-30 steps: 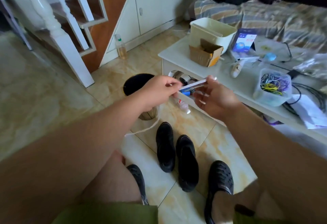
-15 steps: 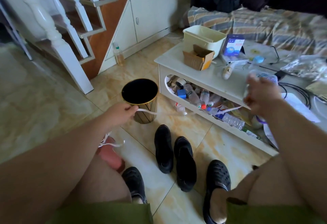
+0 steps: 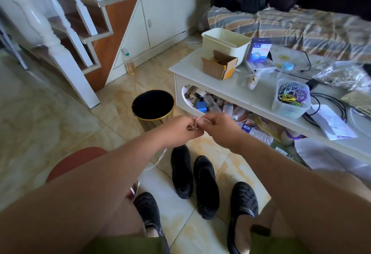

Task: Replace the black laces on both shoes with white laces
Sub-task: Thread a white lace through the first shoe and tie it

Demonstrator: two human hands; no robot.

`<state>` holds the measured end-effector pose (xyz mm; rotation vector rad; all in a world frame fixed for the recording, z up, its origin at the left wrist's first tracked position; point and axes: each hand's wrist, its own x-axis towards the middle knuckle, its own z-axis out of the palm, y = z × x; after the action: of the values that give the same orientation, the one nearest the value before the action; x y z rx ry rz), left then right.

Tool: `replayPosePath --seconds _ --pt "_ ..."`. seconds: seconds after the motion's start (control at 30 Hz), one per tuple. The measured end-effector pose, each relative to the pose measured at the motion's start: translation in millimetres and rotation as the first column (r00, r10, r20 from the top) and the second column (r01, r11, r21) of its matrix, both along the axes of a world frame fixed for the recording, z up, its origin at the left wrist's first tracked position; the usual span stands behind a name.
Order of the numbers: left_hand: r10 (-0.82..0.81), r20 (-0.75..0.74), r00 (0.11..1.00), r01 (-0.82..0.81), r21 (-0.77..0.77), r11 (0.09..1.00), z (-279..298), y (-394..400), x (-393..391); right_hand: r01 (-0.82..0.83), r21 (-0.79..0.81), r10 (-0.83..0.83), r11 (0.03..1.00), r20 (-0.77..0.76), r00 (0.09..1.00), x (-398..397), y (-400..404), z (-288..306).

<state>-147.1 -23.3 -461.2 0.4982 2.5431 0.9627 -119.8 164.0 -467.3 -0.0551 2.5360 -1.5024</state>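
The task looked to be at an early stage. The two black shoes, one on the left and one on the right, stood side by side on the tiled floor between the person's feet. No white showed on either of them. Whether black laces were in them could not be told, since black on black hid the detail. Judged from that, neither shoe had been threaded with white, and nearly all of the lacing remained to be done.

Both hands were raised above the shoes, in front of the black bin, and met knuckle to knuckle. The left hand had its fingers curled in and pinched the white lace near its end, where a small reddish tip showed between the two hands. From that fist the lace hung down past the left forearm toward the floor beside the left shoe. The right hand was likewise curled, thumb against forefinger, nipping the same short stretch of lace. Neither hand touched a shoe. The desk stood to the right.
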Motion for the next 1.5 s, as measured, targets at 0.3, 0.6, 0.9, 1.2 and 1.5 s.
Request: replayPosePath --seconds 0.3,0.6,0.9,1.2,1.5 --pt "0.299 0.354 0.886 -0.458 0.575 0.677 24.1 18.2 -12.1 0.273 -0.162 -0.263 0.948 0.084 0.961 -5.0 7.0 -9.9" --pt "0.116 0.599 0.792 -0.603 0.740 0.298 60.0 35.3 -22.0 0.042 -0.471 0.067 0.881 0.213 0.975 12.0 -26.6 1.4" --pt "0.332 0.775 0.537 -0.827 0.408 0.386 -18.6 -11.8 -29.6 0.175 -0.293 -0.137 0.940 0.144 0.980 -13.9 0.0 11.4" --pt "0.017 0.402 0.915 0.089 -0.243 0.966 -60.5 -42.1 -60.0 0.116 0.010 -0.117 0.993 0.137 0.984 -51.9 -45.2 -54.6" --pt "0.234 0.257 0.938 -0.140 -0.336 0.932 -176.5 -133.4 -83.9 -0.026 0.072 0.011 0.997 0.210 0.978 -77.6 -93.8 -175.4"
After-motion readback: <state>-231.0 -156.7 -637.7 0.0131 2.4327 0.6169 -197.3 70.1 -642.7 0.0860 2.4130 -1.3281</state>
